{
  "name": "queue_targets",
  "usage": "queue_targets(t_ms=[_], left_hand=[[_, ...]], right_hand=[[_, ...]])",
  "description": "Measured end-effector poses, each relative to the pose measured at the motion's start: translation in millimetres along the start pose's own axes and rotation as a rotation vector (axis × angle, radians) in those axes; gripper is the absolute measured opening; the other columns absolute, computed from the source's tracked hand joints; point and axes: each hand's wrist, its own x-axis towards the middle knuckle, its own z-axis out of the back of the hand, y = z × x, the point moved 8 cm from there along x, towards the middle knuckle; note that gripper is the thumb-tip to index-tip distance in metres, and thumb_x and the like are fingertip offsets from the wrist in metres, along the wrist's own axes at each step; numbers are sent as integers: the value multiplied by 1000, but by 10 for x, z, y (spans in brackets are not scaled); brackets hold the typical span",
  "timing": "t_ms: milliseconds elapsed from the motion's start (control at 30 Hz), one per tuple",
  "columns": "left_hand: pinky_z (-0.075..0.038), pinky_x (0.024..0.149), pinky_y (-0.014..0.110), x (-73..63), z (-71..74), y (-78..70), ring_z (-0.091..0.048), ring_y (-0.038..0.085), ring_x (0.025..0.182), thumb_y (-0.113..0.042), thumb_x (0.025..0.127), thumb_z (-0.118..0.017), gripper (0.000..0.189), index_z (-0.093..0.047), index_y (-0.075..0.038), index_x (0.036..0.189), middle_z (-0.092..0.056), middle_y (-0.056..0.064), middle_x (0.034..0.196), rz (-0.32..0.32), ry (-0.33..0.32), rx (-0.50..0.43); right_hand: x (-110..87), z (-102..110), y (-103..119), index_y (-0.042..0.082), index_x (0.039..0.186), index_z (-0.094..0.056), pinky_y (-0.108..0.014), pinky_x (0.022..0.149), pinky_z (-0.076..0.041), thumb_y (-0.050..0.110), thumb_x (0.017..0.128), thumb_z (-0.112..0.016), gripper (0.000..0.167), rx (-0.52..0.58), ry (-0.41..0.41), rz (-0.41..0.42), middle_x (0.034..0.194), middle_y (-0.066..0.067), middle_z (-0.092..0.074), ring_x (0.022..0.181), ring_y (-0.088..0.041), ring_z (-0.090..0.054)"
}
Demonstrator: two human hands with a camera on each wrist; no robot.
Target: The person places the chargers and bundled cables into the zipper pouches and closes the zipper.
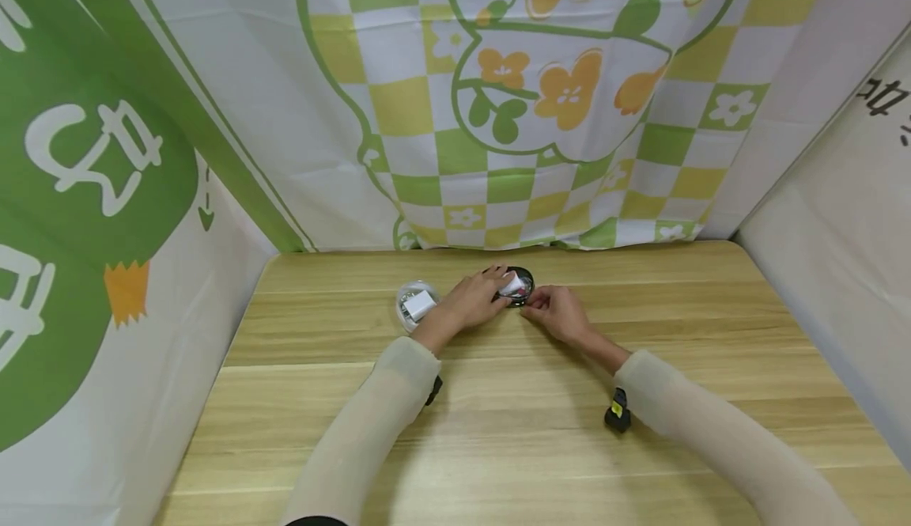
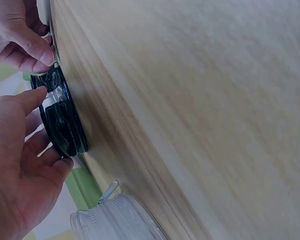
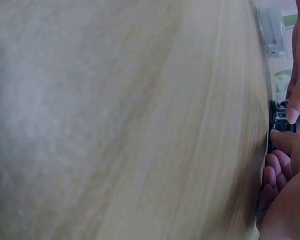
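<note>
A small round zip pouch with a black rim lies towards the back of the wooden table. Something white shows in it, partly covered by fingers. My left hand holds this pouch, fingers over its top and thumb at its near side. At the pouch's right edge my right hand pinches what looks like the zipper pull, its other fingers curled in. The left wrist view shows the pouch's black side between the left fingers and thumb. In the right wrist view the right hand hides much of the pouch.
A second round pouch, clear and white, lies just left of the left wrist with a white block in it; its metal zipper pull sticks out. Printed curtains hang behind the table and on both sides.
</note>
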Motion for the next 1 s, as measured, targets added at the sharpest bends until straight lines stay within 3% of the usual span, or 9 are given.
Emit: queue_targets(t_ms=[433,800,1000], left_hand=[[-35,125,53,-5,-7,-8,-31,31,159,-36,113,-50,59,-36,-14,166,-30,13,173,2,3,28],[-34,125,54,-16,-10,-5,-29,30,159,-37,114,-48,59,-34,-15,167,-29,12,174,16,11,41],[-38,123,54,-19,-17,-25,-31,31,158,-37,114,-47,58,-34,-15,167,-29,11,173,3,5,93]], right_hand=[[-6,-42,6,6,83,-77,-26,60,-49,19,89,-87,18,-64,-23,-72,75,-2,-74,64,-8,-62],[4,-40,0,7,84,-77,-31,64,-52,13,92,-79,10,-95,-21,-71,76,-2,-74,68,-13,-65],[-2,-6,-8,5,85,-76,-31,65,-50,11,92,-77,8,-67,-20,-50,77,-4,-73,69,-14,-63]])
